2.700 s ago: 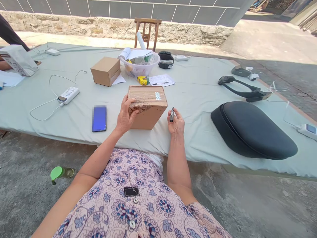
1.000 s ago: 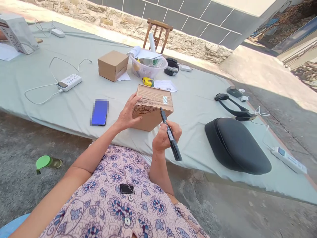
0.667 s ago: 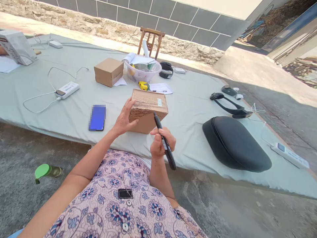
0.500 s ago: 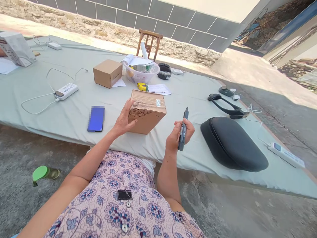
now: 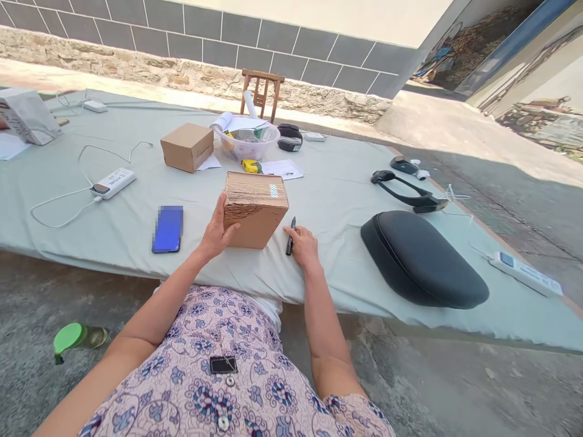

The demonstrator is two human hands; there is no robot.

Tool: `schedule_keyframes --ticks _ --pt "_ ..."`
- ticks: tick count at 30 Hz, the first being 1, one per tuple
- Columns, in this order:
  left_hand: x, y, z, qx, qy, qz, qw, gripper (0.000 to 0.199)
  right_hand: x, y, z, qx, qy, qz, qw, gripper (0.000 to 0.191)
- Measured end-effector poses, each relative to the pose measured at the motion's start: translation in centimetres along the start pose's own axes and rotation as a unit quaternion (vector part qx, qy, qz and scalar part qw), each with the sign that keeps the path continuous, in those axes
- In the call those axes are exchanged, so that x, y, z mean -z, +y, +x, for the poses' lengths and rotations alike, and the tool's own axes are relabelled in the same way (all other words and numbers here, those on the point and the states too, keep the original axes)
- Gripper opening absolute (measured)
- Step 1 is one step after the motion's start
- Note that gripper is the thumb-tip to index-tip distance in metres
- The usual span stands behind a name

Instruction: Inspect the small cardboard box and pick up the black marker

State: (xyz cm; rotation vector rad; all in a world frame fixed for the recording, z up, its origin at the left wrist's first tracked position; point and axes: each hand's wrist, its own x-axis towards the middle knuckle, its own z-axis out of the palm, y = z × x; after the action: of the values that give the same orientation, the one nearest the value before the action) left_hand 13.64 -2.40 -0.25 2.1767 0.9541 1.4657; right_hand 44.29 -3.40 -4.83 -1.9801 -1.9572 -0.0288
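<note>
A brown cardboard box (image 5: 257, 224) with a creased, marked top and a small white patterned label stands near the front edge of the table. My left hand (image 5: 217, 230) grips its left side, thumb across the front face and fingers along the edge. To the box's right, my right hand (image 5: 304, 245) is low at the tabletop, its fingers on a black marker (image 5: 290, 238) that points away from me. Whether the marker touches the cloth I cannot tell. Left of the box lies a phone (image 5: 168, 229) with a blue screen.
Cloth covers the table (image 5: 337, 182). Behind are a second cardboard box (image 5: 186, 147), a plastic basin (image 5: 248, 149), a tape measure (image 5: 251, 166) and papers (image 5: 285, 169). At right sit a black padded case (image 5: 423, 260) and a black headset (image 5: 405, 189). A power bank (image 5: 113, 183) trails a cable at left.
My right hand has lowered the marker from above the table to the tabletop, moving left towards the box. The left hand stays on the box. The view has shifted slightly.
</note>
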Motion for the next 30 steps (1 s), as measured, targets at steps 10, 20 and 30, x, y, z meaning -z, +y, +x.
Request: schedule_keyframes --ticks 10,20,30 --pt "-0.3 -0.4 0.1 0.026 0.018 -0.01 0.999 0.085 -1.5 1.1 0.6 -0.018 0.093 0.138 0.986 0.062" --pt "1.9 -0.4 -0.7 0.077 0.06 -0.001 0.995 0.088 -0.5 0.8 0.4 -0.115 0.242 0.269 0.925 0.045" --pt "13.0 -1.9 -1.8 0.419 0.136 0.386 0.81 0.041 0.2 0.0 0.4 -0.131 0.299 0.328 0.886 0.036"
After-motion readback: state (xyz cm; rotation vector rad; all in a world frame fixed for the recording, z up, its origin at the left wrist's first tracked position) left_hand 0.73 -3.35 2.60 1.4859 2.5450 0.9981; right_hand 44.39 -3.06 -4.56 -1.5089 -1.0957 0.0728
